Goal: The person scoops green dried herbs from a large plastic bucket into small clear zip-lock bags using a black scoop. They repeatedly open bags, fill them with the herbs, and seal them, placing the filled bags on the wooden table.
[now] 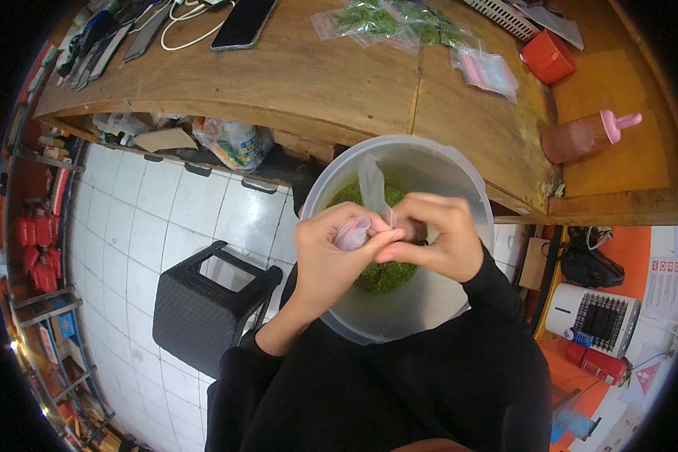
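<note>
Both hands are over a translucent round bucket (463,188) that holds loose green moss-like plant matter (383,280). My left hand (328,252) is closed around a rolled bundle of clear zip bags (350,235), its thumb and fingers meeting near the bucket's middle. From between the hands a clear zip bag (371,184) sticks up and away from me. My right hand (444,233) pinches at this bag's edge, its fingertips touching those of the left hand. The fingers partly hide the bag's mouth, and I see no plant matter in it.
Beyond the bucket is a wooden table (316,83) with filled bags of greenery (388,22), a stack of flat zip bags (488,73), a phone (244,24), a red cup (548,56) and a pink-capped bottle (586,137). A black stool (196,313) stands left.
</note>
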A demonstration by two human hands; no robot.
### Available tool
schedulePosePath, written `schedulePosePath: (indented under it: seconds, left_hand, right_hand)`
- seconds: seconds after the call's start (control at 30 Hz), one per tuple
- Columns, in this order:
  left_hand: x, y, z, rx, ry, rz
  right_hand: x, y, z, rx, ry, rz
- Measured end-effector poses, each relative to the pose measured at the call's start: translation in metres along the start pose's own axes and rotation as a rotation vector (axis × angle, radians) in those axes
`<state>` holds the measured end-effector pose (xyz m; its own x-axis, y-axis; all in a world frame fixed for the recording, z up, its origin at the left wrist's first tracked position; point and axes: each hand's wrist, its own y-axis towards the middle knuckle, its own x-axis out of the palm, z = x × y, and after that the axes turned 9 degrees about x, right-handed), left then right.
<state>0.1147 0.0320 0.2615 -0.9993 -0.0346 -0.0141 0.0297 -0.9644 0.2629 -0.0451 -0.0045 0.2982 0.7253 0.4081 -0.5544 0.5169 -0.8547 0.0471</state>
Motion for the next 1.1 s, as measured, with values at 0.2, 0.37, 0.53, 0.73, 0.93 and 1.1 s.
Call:
schedulePosePath:
  seconds: [0.2, 0.37, 0.53, 0.73, 0.93, 1.1]
  left_hand:
    - [0.001, -0.002, -0.002, -0.238, -0.058, -0.064]
    - [0.001, 0.0, -0.005, -0.101, 0.06, -0.113]
    - [0.007, -0.004, 0.001, 0.212, 0.554, -0.13]
    - [0.003, -0.001, -0.001, 0.182, 0.382, -0.267]
    - [0.003, 0.006, 0.001, 0.235, 0.159, 0.034]
    - [0.0, 0.006, -0.008, 0.318, 0.259, -0.046]
  right_hand:
    - [0.001, 0.0, 0.004, 0.078, -0.103, -0.085]
    - [0.009, -0.001, 0.011, -0.088, -0.249, -0.009]
    - [0.015, -0.006, 0.01, -0.067, -0.433, 0.136]
    - [0.01, -0.004, 0.005, 0.003, -0.187, 0.222]
    - [0.003, -0.004, 0.009, 0.021, 0.165, 0.147]
    - [0.001, -0.002, 0.012, 0.127, 0.027, -0.063]
